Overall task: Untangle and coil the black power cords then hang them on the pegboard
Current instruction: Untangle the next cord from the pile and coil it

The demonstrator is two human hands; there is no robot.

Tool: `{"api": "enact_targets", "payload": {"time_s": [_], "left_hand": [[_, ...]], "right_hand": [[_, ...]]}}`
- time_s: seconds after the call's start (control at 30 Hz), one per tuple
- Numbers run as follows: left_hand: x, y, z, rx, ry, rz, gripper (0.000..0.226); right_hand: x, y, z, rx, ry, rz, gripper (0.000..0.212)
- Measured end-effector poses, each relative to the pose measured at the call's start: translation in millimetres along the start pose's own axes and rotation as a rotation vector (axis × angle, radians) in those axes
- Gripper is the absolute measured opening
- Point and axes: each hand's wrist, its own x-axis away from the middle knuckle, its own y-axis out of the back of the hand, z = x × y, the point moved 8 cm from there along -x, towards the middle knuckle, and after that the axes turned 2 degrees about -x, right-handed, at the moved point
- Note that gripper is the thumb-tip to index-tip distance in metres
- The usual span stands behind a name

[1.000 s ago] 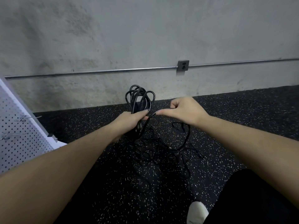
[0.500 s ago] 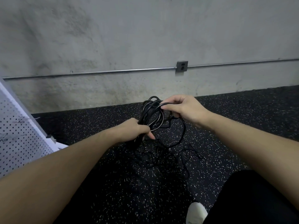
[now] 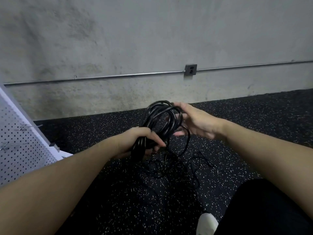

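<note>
A coil of black power cord (image 3: pixel 162 119) stands up between my hands above the floor. My left hand (image 3: pixel 142 141) grips the bottom of the coil, fingers curled round the bundled strands. My right hand (image 3: pixel 194 121) lies against the coil's right side, fingers fairly straight, with a strand running under its thumb. A loose tangle of black cord (image 3: pixel 183 165) trails from the coil onto the floor below. The white pegboard (image 3: pixel 20 150) with metal hooks stands tilted at the left edge.
Black speckled rubber floor (image 3: pixel 254 126) runs to a grey concrete wall (image 3: pixel 135 48) carrying a metal conduit and an outlet box (image 3: pixel 190 69). My white shoe (image 3: pixel 207 223) and dark trouser leg (image 3: pixel 264 209) fill the bottom right.
My right hand has carried another loop of cord over onto the coil, which has grown thicker. Its fingers have loosened from a pinch to a flatter touch. My left hand stays gripping the coil's base.
</note>
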Motion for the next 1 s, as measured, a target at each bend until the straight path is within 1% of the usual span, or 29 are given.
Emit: {"api": "enact_targets", "payload": {"time_s": [0.07, 0.13, 0.23, 0.3, 0.4, 0.5, 0.57, 0.67, 0.77, 0.8, 0.87, 0.93, 1.0], "left_hand": [[-1, 7, -2, 0.084, -0.014, -0.048, 0.03], [-1, 11, -1, 0.103, -0.012, -0.075, 0.033], [-2, 13, 0, 0.107, -0.016, -0.103, 0.035], [-4, 14, 0, 0.138, -0.053, -0.136, 0.035], [-4, 16, -9, 0.18, -0.119, -0.222, 0.035], [-3, 21, -12, 0.203, -0.108, -0.312, 0.044], [-2, 21, -13, 0.224, -0.092, -0.313, 0.046], [-1, 14, -12, 0.283, -0.067, -0.271, 0.041], [0, 6, -16, 0.351, -0.08, -0.208, 0.048], [0, 3, -18, 0.386, -0.093, -0.187, 0.05], [-1, 2, -23, 0.47, -0.123, -0.192, 0.05], [-2, 4, -25, 0.519, -0.149, -0.224, 0.048], [-5, 4, -25, 0.518, -0.152, -0.225, 0.049]], "right_hand": [[-1, 5, -1, 0.06, -0.012, -0.028, 0.059], [-1, 4, 1, 0.145, -0.007, -0.023, 0.053], [-1, -1, -1, 0.201, -0.018, 0.008, 0.035], [0, 0, -2, 0.196, -0.021, -0.002, 0.024], [2, -4, 5, 0.231, 0.021, -0.033, 0.022], [2, -18, 13, 0.258, 0.057, -0.029, 0.021], [0, -25, 15, 0.235, 0.062, -0.041, 0.018], [0, -19, 19, 0.221, 0.084, -0.129, 0.02], [-1, -7, 19, 0.153, 0.073, -0.207, 0.02], [-1, -6, 19, 0.12, 0.068, -0.199, 0.019], [-4, -10, 18, 0.01, 0.065, -0.127, 0.013], [-6, -10, 15, -0.091, 0.056, -0.068, 0.018], [-11, -5, 10, -0.066, 0.06, -0.097, 0.021]]}}
